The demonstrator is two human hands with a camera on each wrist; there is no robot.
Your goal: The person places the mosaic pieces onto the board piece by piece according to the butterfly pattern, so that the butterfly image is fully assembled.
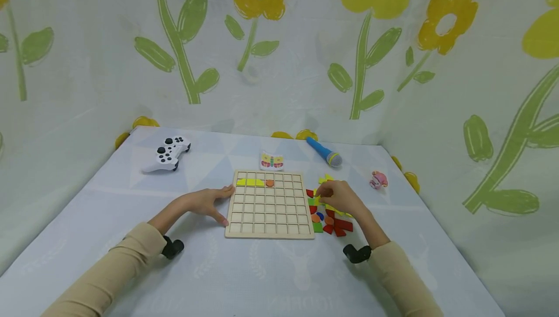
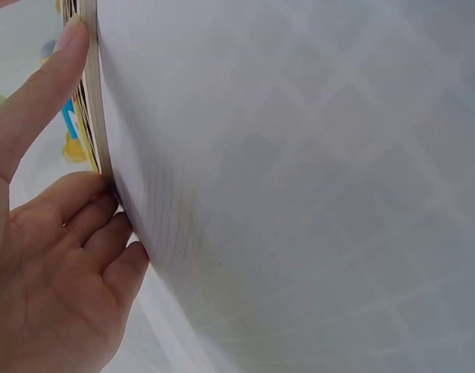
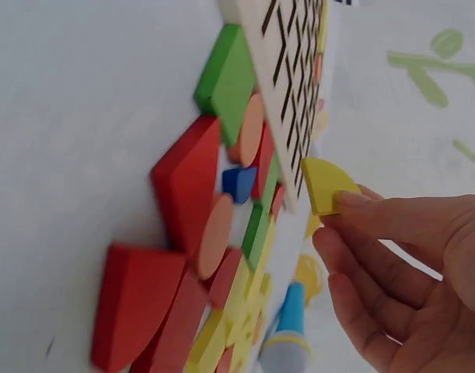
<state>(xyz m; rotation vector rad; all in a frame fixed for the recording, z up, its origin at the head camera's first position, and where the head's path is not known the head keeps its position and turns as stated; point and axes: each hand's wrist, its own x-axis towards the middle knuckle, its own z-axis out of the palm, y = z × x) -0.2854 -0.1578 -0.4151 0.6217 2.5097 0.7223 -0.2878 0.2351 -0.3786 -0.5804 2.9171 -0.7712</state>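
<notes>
A square wooden grid board (image 1: 270,217) lies on the table, with a short row of yellow pieces (image 1: 250,182) and an orange disc (image 1: 270,183) in its upper left cells. My left hand (image 1: 205,203) touches the board's left edge, thumb near the lower corner and fingers higher up. In the left wrist view, thumb and fingers (image 2: 93,225) spread along that edge. Between thumb and fingertips, my right hand (image 1: 339,196) pinches a yellow quarter-circle block (image 3: 327,185), held above the loose pieces right of the board. The pieces include a green block (image 3: 231,81) and a red block (image 3: 186,183).
Behind the board stands a small card with a butterfly pattern (image 1: 271,161). A blue toy microphone (image 1: 323,151) lies at the back right, a pink figurine (image 1: 378,179) farther right. A white game controller (image 1: 169,154) rests at the back left.
</notes>
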